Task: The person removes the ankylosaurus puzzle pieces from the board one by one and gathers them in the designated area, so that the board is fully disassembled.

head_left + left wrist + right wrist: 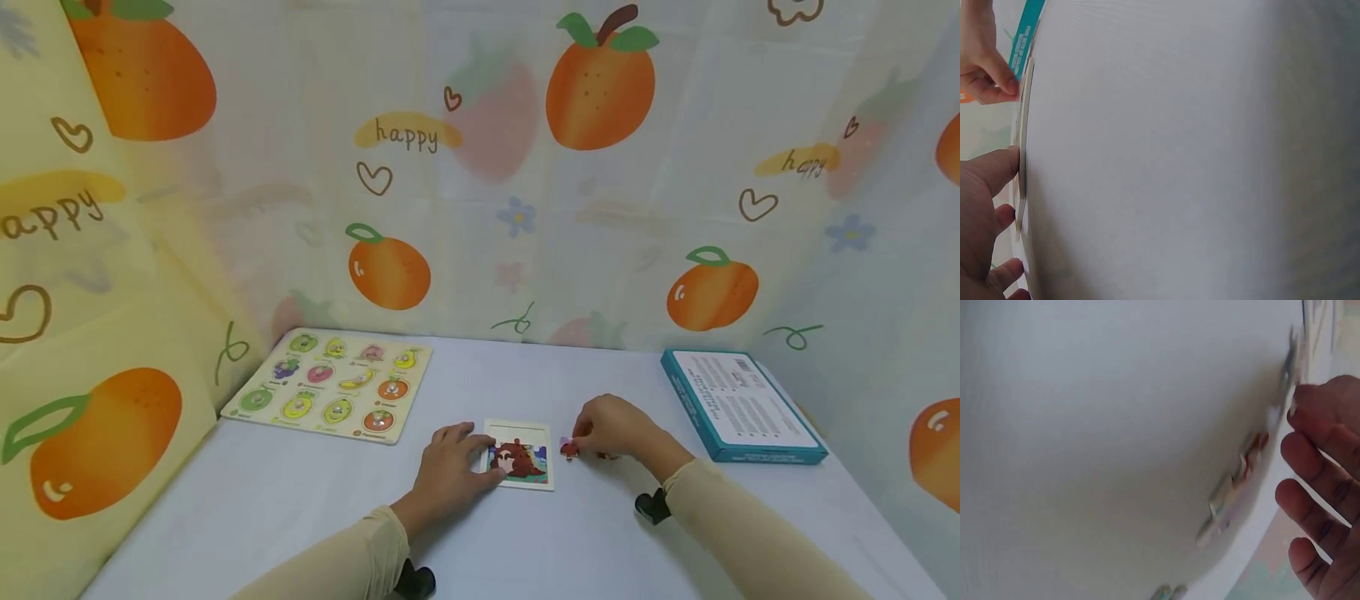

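Observation:
A small jigsaw tray [552,471] lies on the table, with a reddish-brown spiky animal picture in its lower part and a bare pale strip at the top. My left hand [450,471] holds the tray's left side, thumb near the lower edge and index finger higher up. In the left wrist view the tray [1024,137] appears edge-on against the thumb. Just right of it, my right hand [611,427] pinches a red and purple jigsaw piece [569,448] by its edge. More loose pieces [1229,497] lie under that hand, blurred in the right wrist view.
A fruit peg board [330,385] lies at the back left. At the back right is a teal-edged box [750,400] with a white printed face. A fruit-patterned cloth [465,208] hangs behind and beside the white table [570,542].

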`<action>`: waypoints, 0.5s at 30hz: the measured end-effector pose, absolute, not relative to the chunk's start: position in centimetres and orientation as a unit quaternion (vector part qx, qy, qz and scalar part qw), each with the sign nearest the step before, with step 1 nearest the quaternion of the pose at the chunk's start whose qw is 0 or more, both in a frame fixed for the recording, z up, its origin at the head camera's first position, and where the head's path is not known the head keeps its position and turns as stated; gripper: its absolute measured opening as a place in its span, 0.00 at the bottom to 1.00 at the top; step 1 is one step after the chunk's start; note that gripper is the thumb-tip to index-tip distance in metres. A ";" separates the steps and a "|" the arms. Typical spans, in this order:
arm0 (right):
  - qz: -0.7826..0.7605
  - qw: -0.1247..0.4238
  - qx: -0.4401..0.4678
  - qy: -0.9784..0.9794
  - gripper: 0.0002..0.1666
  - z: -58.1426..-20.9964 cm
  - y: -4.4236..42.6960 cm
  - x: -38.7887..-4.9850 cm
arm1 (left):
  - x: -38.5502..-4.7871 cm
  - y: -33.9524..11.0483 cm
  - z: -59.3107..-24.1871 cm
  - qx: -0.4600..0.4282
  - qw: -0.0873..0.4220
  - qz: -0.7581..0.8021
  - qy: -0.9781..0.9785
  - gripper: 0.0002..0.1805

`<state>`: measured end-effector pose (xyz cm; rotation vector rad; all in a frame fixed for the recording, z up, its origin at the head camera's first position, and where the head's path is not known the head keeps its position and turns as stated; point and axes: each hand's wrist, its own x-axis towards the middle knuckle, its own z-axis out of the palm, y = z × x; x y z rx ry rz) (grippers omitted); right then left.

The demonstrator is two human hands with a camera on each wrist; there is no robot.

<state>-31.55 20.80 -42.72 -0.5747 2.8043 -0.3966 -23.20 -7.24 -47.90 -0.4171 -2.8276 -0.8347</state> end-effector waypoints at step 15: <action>-0.153 0.094 -0.268 0.946 0.09 -42.3 17.8 -30.0 | -23.2 -8.1 -47.6 -0.131 0.076 -0.236 -0.960 0.28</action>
